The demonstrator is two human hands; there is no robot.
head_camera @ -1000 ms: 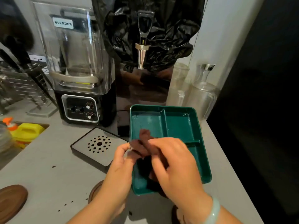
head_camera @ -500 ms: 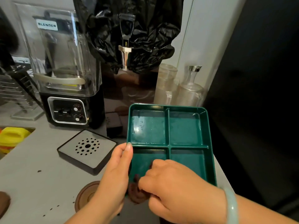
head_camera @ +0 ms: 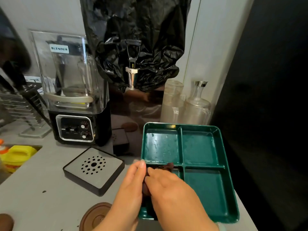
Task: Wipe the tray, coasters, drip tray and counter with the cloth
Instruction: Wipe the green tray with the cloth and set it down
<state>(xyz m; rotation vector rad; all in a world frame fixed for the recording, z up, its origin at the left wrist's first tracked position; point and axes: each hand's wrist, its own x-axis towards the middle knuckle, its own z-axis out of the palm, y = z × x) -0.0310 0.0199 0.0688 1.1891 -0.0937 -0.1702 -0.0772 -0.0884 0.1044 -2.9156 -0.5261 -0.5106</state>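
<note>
A green tray (head_camera: 220, 165) with several compartments lies on the grey counter (head_camera: 41, 194) at the right. A dark brown cloth (head_camera: 166, 166) sits in its near-left compartment, mostly hidden under my hands. My right hand (head_camera: 170, 190) presses on the cloth there. My left hand (head_camera: 131, 185) lies along the tray's left rim, fingers straight, touching the rim and the cloth. The black drip tray (head_camera: 94, 170) with a perforated steel top stands left of the tray. A brown coaster (head_camera: 95, 215) lies near my left wrist, another coaster (head_camera: 5, 222) at the bottom left.
A blender (head_camera: 71, 90) stands at the back left. Beside it is a dispenser with a tap (head_camera: 132, 75), wrapped in black plastic. Clear jugs (head_camera: 188, 104) stand behind the tray. A yellow bottle (head_camera: 16, 155) sits in the sink. Dark crumbs (head_camera: 44, 191) dot the counter.
My right hand has pushed the cloth from the tray's near edge forward into the near-left compartment. My left hand stays at the tray's left rim. The view has drifted left.
</note>
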